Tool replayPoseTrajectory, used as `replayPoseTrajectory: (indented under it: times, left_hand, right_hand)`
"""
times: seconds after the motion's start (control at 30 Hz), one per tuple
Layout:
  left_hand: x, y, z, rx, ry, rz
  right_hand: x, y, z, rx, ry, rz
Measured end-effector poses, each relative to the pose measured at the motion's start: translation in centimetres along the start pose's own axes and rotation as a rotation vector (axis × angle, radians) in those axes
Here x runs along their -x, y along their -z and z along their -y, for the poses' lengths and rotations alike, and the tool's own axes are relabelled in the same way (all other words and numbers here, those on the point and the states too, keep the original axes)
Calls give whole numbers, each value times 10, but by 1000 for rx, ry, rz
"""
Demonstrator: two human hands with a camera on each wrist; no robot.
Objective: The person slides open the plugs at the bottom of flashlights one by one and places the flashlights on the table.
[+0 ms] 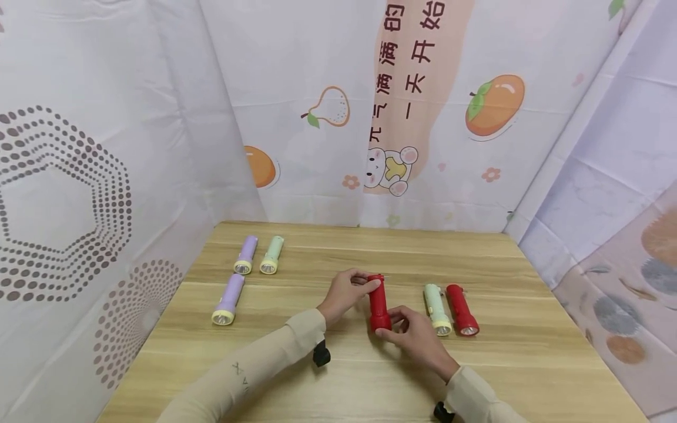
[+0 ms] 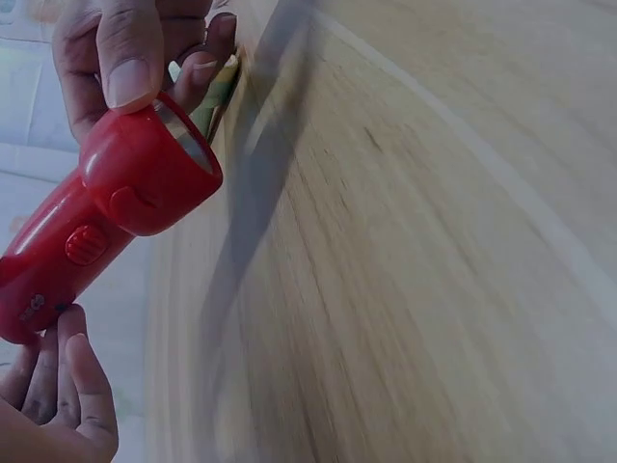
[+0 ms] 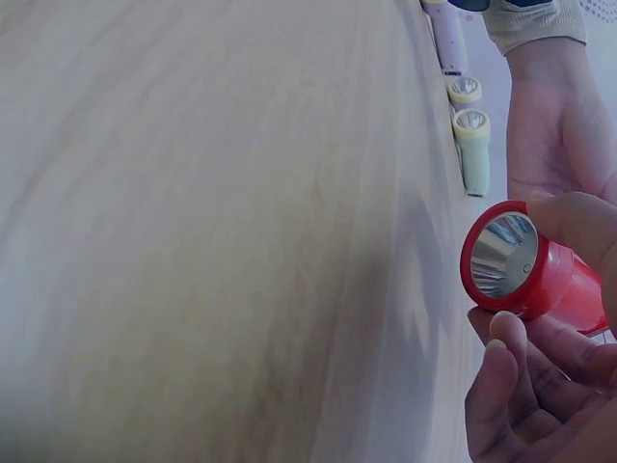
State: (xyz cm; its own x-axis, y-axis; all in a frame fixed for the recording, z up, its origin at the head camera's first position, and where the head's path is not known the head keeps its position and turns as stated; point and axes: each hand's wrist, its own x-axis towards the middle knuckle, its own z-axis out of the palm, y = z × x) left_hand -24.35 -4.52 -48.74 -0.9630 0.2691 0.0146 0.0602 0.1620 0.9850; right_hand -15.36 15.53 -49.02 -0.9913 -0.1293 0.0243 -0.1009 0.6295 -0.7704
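Both hands hold a red flashlight (image 1: 378, 305) above the middle of the wooden table. My left hand (image 1: 345, 294) pinches its tail end between thumb and fingers. At the lens end, my right hand (image 1: 415, 336) grips the wider head with the thumb on one side and fingers on the other. In the left wrist view the flashlight (image 2: 120, 188) shows a ribbed switch on its barrel. Its round silver reflector (image 3: 503, 255) faces the right wrist camera and is unlit.
At the table's left lie two purple flashlights (image 1: 246, 254) and a pale green one (image 1: 272, 254). Right of my hands, another pale green flashlight (image 1: 436, 308) lies beside a second red one (image 1: 462, 310). Printed white curtains (image 1: 296, 70) enclose the wooden table (image 1: 508, 376).
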Motion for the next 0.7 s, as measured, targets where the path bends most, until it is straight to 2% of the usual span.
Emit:
replayPoseTrajectory:
  times: [0.23, 0.47, 0.7]
  left_hand:
    - [-9, -15, 2, -33, -27, 15]
    - [-16, -27, 3, -54, -15, 36]
    - [-23, -39, 5, -56, -5, 28]
  right_hand:
    - [3, 8, -7, 20, -38, -26]
    - [5, 13, -12, 48, -70, -59]
    - [7, 18, -16, 29, -80, -94]
